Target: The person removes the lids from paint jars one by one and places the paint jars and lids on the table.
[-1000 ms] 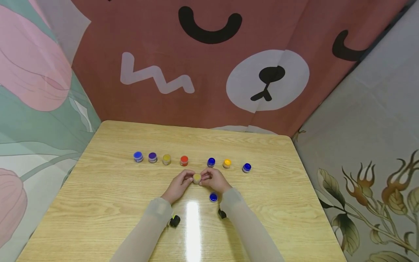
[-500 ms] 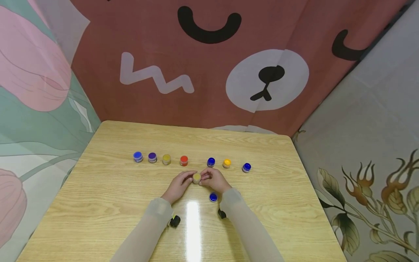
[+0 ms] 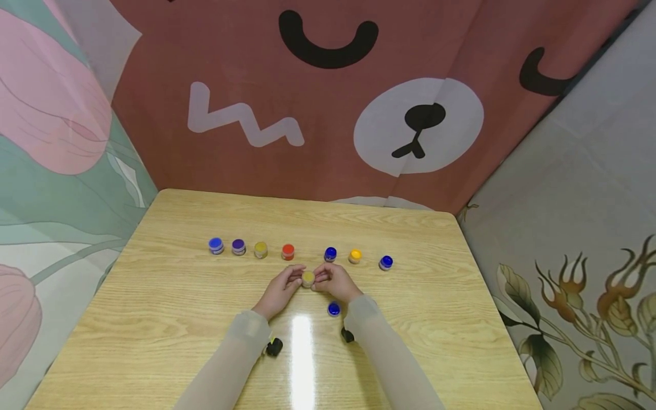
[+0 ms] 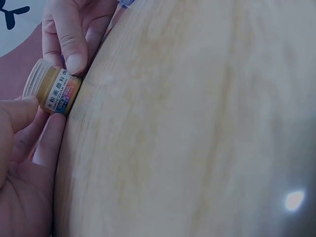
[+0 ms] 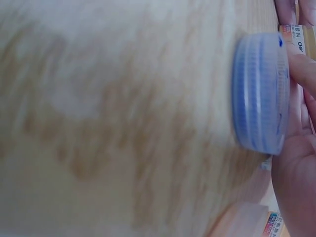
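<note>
In the head view, a small ochre-yellow paint jar (image 3: 308, 278) stands mid-table between both hands. The left hand (image 3: 277, 291) holds it from the left; the left wrist view shows the thumb on the clear ribbed lid (image 4: 36, 79) and fingers against the jar's lower side. From the right, the right hand (image 3: 336, 281) grips the same jar, thumb at the labelled side near its base. That label (image 4: 58, 91) faces the left wrist camera. Beside the right wrist lies a blue-tinted, translucent ribbed lid (image 5: 259, 94), close to the right palm.
Across the back of the wooden table (image 3: 169, 296) runs a row of jars: light blue (image 3: 216, 245), purple (image 3: 238, 246), olive-yellow (image 3: 261, 249), red (image 3: 288, 251), dark blue (image 3: 330, 254), orange (image 3: 355, 255) and another dark blue (image 3: 386, 262). Printed cloth hangs behind.
The left fingers shift slightly around the ochre jar. The jar, the right hand and the other jars stay in place.
</note>
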A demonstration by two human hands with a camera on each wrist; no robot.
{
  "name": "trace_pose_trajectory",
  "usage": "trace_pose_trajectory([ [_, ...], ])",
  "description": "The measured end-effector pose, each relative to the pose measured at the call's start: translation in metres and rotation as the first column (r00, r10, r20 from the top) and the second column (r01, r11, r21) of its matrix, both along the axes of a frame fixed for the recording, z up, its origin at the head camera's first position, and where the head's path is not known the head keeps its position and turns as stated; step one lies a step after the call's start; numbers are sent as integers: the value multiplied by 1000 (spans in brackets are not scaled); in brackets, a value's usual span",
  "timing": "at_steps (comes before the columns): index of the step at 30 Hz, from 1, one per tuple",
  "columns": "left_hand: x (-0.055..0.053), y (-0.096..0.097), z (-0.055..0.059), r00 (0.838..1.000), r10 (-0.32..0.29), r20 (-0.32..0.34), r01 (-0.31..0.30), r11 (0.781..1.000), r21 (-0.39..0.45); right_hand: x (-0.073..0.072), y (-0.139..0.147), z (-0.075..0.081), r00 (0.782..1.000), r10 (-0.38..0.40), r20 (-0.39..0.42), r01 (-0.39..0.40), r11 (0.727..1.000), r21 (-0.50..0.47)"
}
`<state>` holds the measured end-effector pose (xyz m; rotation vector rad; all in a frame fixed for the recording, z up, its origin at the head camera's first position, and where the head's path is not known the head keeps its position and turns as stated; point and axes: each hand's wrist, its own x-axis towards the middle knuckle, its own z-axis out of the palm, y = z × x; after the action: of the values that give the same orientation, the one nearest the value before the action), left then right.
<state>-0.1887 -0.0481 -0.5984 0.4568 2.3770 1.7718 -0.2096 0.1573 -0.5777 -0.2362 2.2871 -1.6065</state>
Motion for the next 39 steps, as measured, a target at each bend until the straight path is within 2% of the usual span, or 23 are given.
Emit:
trace_pose_trajectory([
  [4, 1, -2, 0, 999, -7, -48, 4, 998, -64, 0, 0, 0, 1000, -2, 3, 2, 1000, 10],
  [6, 0, -2, 0, 999, -5, -48, 1, 997, -83, 0, 0, 1, 1000, -5, 11, 5, 1000, 12],
  [11, 0, 0, 0, 1000, 9, 29, -9, 1000, -21, 1, 0, 1, 1000, -8, 29, 8, 1000, 11],
  [14, 0, 1, 0, 999, 20, 51, -20, 1000, 13, 1, 0, 1, 999, -12, 37, 11, 1000, 9],
  [21, 1, -2, 2, 1000, -6, -24, 4, 997, -82, 1, 1, 0, 1000, -3, 25, 3, 1000, 11],
  [23, 1, -2, 2, 1000, -5, -25, 3, 995, -97, 1, 1, 0, 999, -8, 31, 7, 1000, 11],
  [33, 0, 0, 1, 998, -8, 58, 6, 1000, 22, 1, 0, 0, 999, -14, 44, 15, 1000, -15],
  [39, 2, -1, 4, 1000, -14, 21, 16, 997, -73, 2, 1, 0, 999, -12, 35, 13, 1000, -17],
])
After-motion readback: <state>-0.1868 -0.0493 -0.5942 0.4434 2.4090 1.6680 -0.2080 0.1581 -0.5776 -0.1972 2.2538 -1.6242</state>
